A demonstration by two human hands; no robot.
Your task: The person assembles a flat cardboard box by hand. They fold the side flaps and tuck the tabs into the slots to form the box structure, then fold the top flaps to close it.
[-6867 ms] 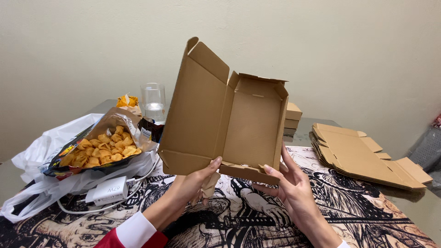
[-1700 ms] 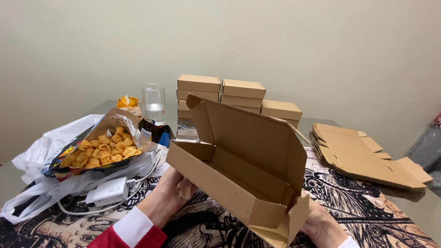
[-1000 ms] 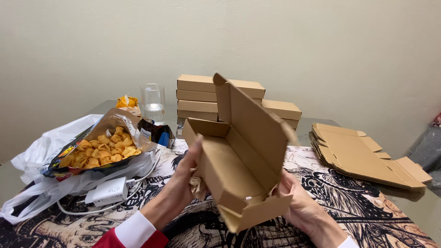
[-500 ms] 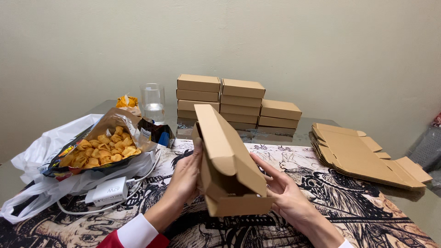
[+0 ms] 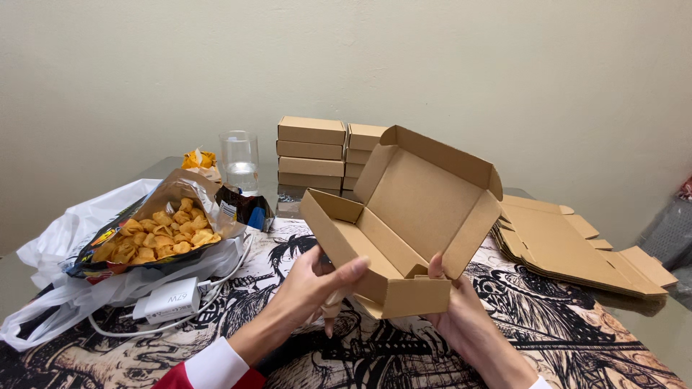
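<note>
cardboard box (image 5: pixel 404 230) in both hands

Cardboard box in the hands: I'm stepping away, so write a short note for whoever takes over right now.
Left hand grips the front wall of the cardboard box; right hand supports its near corner from below. The box is held above the printed mat, walls folded up, lid open and upright.
Done: folded boxes are stacked by the wall.
Left: the lid is not closed, and flat blanks lie at the right.
</note>
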